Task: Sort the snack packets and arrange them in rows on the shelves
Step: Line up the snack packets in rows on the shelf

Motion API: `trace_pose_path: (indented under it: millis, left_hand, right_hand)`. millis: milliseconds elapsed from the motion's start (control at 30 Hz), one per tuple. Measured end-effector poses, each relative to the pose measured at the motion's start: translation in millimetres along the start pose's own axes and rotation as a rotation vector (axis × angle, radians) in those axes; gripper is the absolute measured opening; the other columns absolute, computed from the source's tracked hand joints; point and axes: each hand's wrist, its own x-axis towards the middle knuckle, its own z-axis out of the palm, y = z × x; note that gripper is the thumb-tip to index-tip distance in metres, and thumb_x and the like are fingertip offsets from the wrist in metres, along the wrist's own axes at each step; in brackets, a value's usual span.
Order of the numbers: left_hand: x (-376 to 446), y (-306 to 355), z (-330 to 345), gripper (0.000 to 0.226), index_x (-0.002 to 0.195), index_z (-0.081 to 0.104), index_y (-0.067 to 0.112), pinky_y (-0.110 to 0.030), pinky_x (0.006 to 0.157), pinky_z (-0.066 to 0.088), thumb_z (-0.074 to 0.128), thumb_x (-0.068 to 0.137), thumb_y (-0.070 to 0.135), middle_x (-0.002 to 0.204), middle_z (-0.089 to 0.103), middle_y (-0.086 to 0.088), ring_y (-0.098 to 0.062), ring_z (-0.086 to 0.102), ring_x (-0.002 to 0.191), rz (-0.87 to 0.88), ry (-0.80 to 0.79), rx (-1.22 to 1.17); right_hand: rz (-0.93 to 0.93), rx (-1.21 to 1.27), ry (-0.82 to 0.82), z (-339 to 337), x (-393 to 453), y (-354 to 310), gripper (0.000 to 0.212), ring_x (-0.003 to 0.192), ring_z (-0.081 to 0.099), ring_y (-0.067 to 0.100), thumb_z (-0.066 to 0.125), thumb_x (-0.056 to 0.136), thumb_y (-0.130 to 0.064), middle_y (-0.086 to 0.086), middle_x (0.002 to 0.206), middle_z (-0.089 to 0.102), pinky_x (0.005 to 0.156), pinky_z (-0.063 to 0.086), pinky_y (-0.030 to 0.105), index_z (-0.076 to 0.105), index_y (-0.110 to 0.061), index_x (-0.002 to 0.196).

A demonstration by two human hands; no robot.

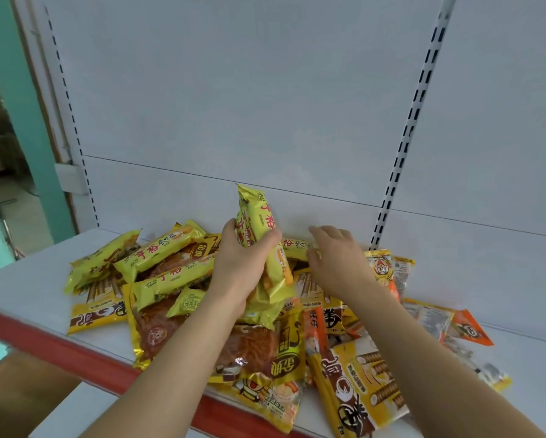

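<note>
A long yellow snack packet (pixel 259 229) stands nearly upright above a heap of snack packets (pixel 233 311), gripped around its lower half by the left hand (pixel 240 260). More yellow wrapper bunches beneath that hand, so it may hold more than 1 packet; I cannot tell how many. The left forearm reaches in from the lower left, thumb toward the viewer's left, fingers curled round the packet's right side.

The right hand (pixel 338 260) is just beside it, palm down with loosely spread fingers, lying over another yellow packet (pixel 297 248) in the heap. Its fingertips are hidden, so I cannot tell whether it grips anything.

The heap lies on a white shelf (pixel 28 279) with a red front edge (pixel 60 346). It mixes long yellow packets, bags of reddish-brown strips (pixel 252 346), yellow wafer-roll packets (pixel 360 387) and orange packets (pixel 467 330), overlapping without order.

Behind rises a white back panel (pixel 249 90) with 2 slotted uprights (pixel 414 121). A teal wall (pixel 18 74) stands to the left. Most printing on the wrappers is too blurred to read.
</note>
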Motion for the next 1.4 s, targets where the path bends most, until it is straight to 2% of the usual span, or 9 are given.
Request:
trace_pose_path:
  millis: [133, 300, 467, 633, 767, 867, 1000, 1133, 1400]
  left_hand:
    - [-2, 0, -6, 0.048, 0.129, 0.057, 0.034, -0.047, 0.089, 0.061, 0.078, 0.088, 0.042, 0.110, 0.074, 0.006, -0.016, 0.075, 0.095, -0.024, -0.001, 0.000]
    - [-4, -1, -11, 0.072, 0.147, 0.045, 0.033, -0.036, 0.077, 0.060, 0.080, 0.085, 0.045, 0.117, 0.071, 0.008, -0.013, 0.074, 0.098, -0.013, 0.013, 0.026]
    - [-5, 1, -7, 0.085, 0.151, 0.040, 0.033, -0.032, 0.078, 0.057, 0.086, 0.080, 0.045, 0.121, 0.068, 0.011, -0.012, 0.071, 0.103, 0.005, 0.039, 0.029]
    - [-12, 6, 19, 0.086, 0.145, 0.042, 0.035, -0.044, 0.095, 0.059, 0.085, 0.073, 0.056, 0.127, 0.067, 0.008, -0.015, 0.068, 0.111, 0.061, 0.018, 0.046]
    - [-21, 7, 44, 0.084, 0.145, 0.044, 0.031, -0.040, 0.099, 0.055, 0.080, 0.076, 0.064, 0.121, 0.068, 0.012, -0.012, 0.064, 0.117, 0.187, 0.019, 0.150]
    - [-37, 4, 67, 0.066, 0.144, 0.048, 0.028, -0.029, 0.089, 0.057, 0.075, 0.088, 0.051, 0.113, 0.068, 0.018, 0.001, 0.066, 0.103, 0.221, -0.114, 0.151]
    - [-64, 2, 110, 0.031, 0.125, 0.055, 0.044, -0.045, 0.097, 0.057, 0.062, 0.095, 0.042, 0.113, 0.072, 0.015, -0.011, 0.069, 0.107, 0.160, -0.368, 0.136]
    - [-101, -2, 157, 0.030, 0.119, 0.063, 0.047, -0.057, 0.097, 0.056, 0.055, 0.094, 0.032, 0.110, 0.076, 0.009, -0.022, 0.071, 0.109, 0.081, -0.569, 0.086]
    - [-212, -7, 278, 0.049, 0.143, 0.049, 0.033, -0.028, 0.076, 0.060, 0.068, 0.099, 0.025, 0.114, 0.064, 0.015, -0.008, 0.069, 0.101, 0.134, -0.699, 0.021]
  right_hand:
    - [-0.036, -0.298, -0.142, 17, 16, -2, 0.046, 0.132, 0.041, 0.030, 0.050, 0.097, -0.025, 0.007, 0.141, 0.051, 0.109, 0.037, 0.045, 0.046, -0.019, 0.142]
    - [0.002, -0.314, -0.091, 12, 20, -4, 0.035, 0.115, 0.049, 0.028, 0.056, 0.092, -0.030, 0.008, 0.124, 0.051, 0.092, 0.048, 0.041, 0.059, -0.016, 0.123]
    - [0.193, 0.321, 0.053, -28, -3, -17, 0.036, 0.081, 0.058, 0.017, 0.064, 0.086, -0.039, -0.001, 0.094, 0.060, 0.061, 0.047, 0.034, 0.045, -0.018, 0.110]
    - [0.288, 0.899, -0.005, -49, -44, -31, 0.046, 0.081, 0.071, 0.016, 0.068, 0.080, -0.043, -0.003, 0.094, 0.070, 0.072, 0.060, 0.047, 0.048, -0.027, 0.118]
    - [0.243, 1.026, 0.048, -55, -73, -18, 0.038, 0.078, 0.073, 0.012, 0.070, 0.090, -0.034, -0.006, 0.092, 0.073, 0.071, 0.063, 0.042, 0.051, -0.034, 0.123]
    - [0.268, 1.048, 0.107, -63, -96, 0, 0.040, 0.083, 0.074, 0.012, 0.073, 0.089, -0.029, -0.010, 0.096, 0.074, 0.076, 0.063, 0.043, 0.054, -0.037, 0.123]
    - [0.439, 0.984, 0.264, -85, -136, 34, 0.038, 0.081, 0.073, 0.007, 0.076, 0.086, -0.025, -0.011, 0.092, 0.074, 0.075, 0.062, 0.035, 0.060, -0.032, 0.119]
    - [0.563, 0.910, 0.361, -117, -187, 70, 0.033, 0.077, 0.071, 0.003, 0.075, 0.085, -0.024, -0.012, 0.088, 0.074, 0.064, 0.054, 0.021, 0.063, -0.030, 0.115]
    - [0.719, 0.835, 0.506, -185, -304, 165, 0.028, 0.078, 0.074, 0.011, 0.079, 0.083, -0.020, -0.007, 0.088, 0.076, 0.067, 0.061, 0.029, 0.066, -0.027, 0.107]
